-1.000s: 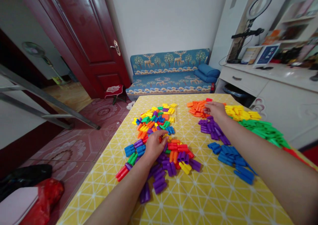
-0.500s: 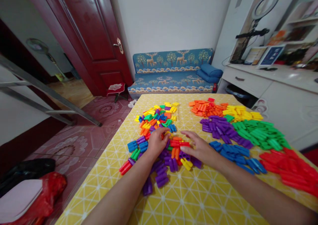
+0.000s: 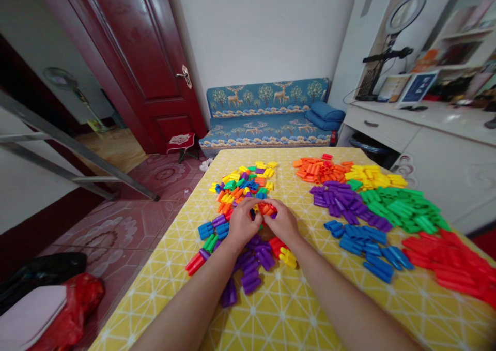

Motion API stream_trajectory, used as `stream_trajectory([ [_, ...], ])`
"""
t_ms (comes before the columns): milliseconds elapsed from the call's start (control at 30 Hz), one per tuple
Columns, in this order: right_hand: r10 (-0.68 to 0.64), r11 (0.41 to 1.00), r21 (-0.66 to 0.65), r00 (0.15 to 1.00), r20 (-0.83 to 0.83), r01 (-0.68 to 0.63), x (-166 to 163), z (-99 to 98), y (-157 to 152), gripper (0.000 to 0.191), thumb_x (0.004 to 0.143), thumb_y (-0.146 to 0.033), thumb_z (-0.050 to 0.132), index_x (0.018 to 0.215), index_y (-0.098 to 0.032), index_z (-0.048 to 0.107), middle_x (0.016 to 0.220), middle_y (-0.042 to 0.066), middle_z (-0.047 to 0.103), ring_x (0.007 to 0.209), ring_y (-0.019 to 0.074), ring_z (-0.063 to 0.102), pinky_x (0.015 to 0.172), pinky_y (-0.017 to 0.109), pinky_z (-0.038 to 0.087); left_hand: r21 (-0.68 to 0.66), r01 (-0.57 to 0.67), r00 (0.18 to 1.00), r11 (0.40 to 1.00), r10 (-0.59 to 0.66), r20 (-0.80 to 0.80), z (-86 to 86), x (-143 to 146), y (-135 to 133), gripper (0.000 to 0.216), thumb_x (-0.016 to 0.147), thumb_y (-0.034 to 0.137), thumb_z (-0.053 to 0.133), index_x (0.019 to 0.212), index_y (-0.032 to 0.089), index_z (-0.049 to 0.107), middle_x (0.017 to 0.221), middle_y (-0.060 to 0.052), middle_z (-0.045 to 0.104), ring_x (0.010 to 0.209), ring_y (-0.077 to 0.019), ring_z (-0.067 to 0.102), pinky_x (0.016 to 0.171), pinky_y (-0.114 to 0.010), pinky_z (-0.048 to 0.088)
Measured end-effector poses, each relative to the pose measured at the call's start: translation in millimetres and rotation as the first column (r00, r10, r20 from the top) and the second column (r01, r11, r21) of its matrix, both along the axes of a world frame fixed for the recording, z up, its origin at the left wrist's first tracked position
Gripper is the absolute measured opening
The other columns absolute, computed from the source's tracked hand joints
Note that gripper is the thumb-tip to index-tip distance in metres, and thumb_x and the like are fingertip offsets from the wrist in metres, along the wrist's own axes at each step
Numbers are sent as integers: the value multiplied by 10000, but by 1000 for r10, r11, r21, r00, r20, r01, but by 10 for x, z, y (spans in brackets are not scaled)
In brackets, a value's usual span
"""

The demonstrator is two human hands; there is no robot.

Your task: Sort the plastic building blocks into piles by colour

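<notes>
On the yellow patterned tablecloth lies a mixed heap of bullet-shaped plastic building blocks (image 3: 251, 265) in purple, red, yellow, green and blue. My left hand (image 3: 245, 220) curls around blocks at the heap's far side, fingers bent inward. Facing it, my right hand (image 3: 282, 220) has its fingers curved over some orange-red blocks (image 3: 267, 209). The two hands almost meet and cup these pieces between them; exactly which ones each hand grips is partly hidden. A yellow block (image 3: 287, 258) lies under my right wrist, close to a red one.
Single-colour piles lie on the right: orange (image 3: 321, 169), yellow (image 3: 374, 177), purple (image 3: 341, 201), green (image 3: 406, 206), blue (image 3: 360, 240) and red (image 3: 451, 265). More mixed blocks (image 3: 244, 183) spread beyond my hands. A blue sofa (image 3: 267, 118) stands past the table; a white cabinet (image 3: 437, 149) is at right.
My right hand has moved left and inward, closing around the blocks beside my left hand. The orange and red pieces between the hands have been pushed together away from me.
</notes>
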State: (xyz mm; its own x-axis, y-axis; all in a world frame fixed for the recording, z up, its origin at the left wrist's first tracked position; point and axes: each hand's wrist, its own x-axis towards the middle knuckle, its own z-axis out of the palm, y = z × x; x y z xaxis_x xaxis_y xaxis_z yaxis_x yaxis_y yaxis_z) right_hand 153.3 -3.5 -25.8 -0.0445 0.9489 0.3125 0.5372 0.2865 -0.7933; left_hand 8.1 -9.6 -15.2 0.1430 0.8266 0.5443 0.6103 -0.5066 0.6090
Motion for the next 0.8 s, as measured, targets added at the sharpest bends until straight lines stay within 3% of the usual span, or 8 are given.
stream_trajectory([
  [200, 187, 975, -39, 910, -369, -217, 72, -21, -22, 437, 744, -260, 607, 1179, -221, 582, 1183, 52, 631, 1105, 217, 584, 992, 396, 446, 8, 41, 999, 999, -41, 3, -46, -12, 30, 473, 701, 68, 574, 1144, 223, 634, 1206, -63, 627, 1125, -219, 583, 999, -374, 468],
  [333, 210, 969, -19, 855, -475, -248, 76, -8, -13, 407, 725, -211, 585, 1132, -222, 587, 1121, 46, 644, 1051, 197, 603, 968, 380, 466, 7, 58, 998, 998, -59, 6, -41, -8, 30, 470, 708, 98, 610, 1164, 214, 616, 1209, -71, 626, 1141, -222, 573, 1012, -382, 457],
  [567, 180, 981, 13, 898, -402, -191, 53, -125, 10, 531, 632, -77, 472, 1133, -229, 562, 1132, 31, 623, 1037, 175, 595, 971, 369, 458, -17, 83, 997, 996, -83, -3, -29, -4, 22, 492, 661, 93, 690, 1138, 193, 621, 1169, -84, 649, 1105, -234, 593, 987, -391, 467],
  [800, 154, 987, 67, 964, -215, -143, 45, -28, -74, 499, 620, -71, 487, 1091, -200, 588, 1112, 44, 631, 1075, 181, 577, 1004, 363, 427, 13, 52, 997, 999, -52, 57, -31, -17, 36, 329, 688, 79, 688, 993, 202, 668, 1008, -45, 692, 975, -198, 629, 916, -368, 497],
])
